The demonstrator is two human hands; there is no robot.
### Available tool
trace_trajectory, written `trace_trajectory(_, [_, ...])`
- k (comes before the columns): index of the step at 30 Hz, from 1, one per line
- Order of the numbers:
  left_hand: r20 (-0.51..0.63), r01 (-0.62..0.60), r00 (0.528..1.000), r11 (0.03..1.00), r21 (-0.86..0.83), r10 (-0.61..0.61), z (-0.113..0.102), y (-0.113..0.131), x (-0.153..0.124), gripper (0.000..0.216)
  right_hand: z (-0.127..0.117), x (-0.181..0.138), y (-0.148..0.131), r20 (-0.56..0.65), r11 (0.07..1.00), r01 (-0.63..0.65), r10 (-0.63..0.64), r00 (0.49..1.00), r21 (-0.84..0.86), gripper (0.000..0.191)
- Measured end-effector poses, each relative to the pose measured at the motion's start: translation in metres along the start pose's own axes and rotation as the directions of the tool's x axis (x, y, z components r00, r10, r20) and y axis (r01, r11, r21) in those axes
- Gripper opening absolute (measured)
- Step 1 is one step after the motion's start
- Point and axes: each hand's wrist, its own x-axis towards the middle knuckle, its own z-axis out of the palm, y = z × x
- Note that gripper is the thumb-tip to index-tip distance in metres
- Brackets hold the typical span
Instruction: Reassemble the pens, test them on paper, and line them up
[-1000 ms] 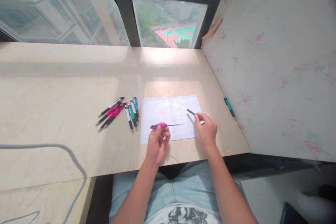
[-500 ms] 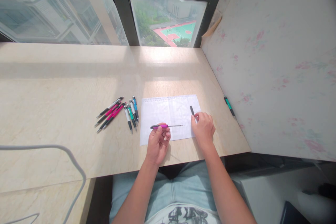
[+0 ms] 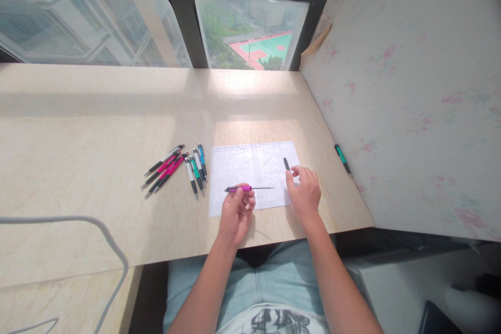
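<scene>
My left hand (image 3: 237, 211) is closed around a pink pen barrel (image 3: 245, 188) over the lower part of a white sheet of paper (image 3: 250, 164). The barrel's front section is off, and a thin ink refill (image 3: 264, 188) sticks out to the right. My right hand (image 3: 305, 190) hovers at the paper's right edge, thumb and index finger apart. Just beyond its fingertips lies a black pen grip section (image 3: 287, 164) on the sheet. Whether the thumb still touches that piece I cannot tell.
Left of the paper lie pink pens (image 3: 166, 173) with a white one, and a group of white, green and blue pens (image 3: 197, 172). A green pen (image 3: 342, 158) rests against the flowered wall (image 3: 407, 115). A grey cable (image 3: 90, 219) curves over the table's left front.
My right thumb and fingers have parted slightly at the black grip section, which stays on the paper. My left hand with the pink barrel has barely shifted to the right.
</scene>
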Motion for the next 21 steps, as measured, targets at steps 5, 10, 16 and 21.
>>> trace_trajectory(5, [0.009,-0.077,0.997,0.993,0.087,0.077,0.004,-0.003,0.0,0.024,-0.021,-0.017,-0.024,0.327,0.817,-0.16,-0.037,0.944,0.554,0.031])
trace_trajectory(10, [0.068,-0.141,0.989,0.971,0.192,0.13,0.008,-0.005,-0.002,0.023,-0.033,-0.022,-0.032,0.289,0.877,0.076,-0.237,0.928,0.474,0.014])
trace_trajectory(16, [0.098,-0.068,0.994,0.98,0.188,0.05,0.009,-0.004,-0.004,0.023,-0.036,-0.017,-0.026,0.31,0.894,0.283,-0.394,0.865,0.348,0.011])
trace_trajectory(21, [0.085,-0.055,0.995,0.988,0.142,0.043,0.004,-0.005,-0.002,0.023,-0.042,-0.017,-0.027,0.303,0.884,0.335,-0.433,0.849,0.326,0.012])
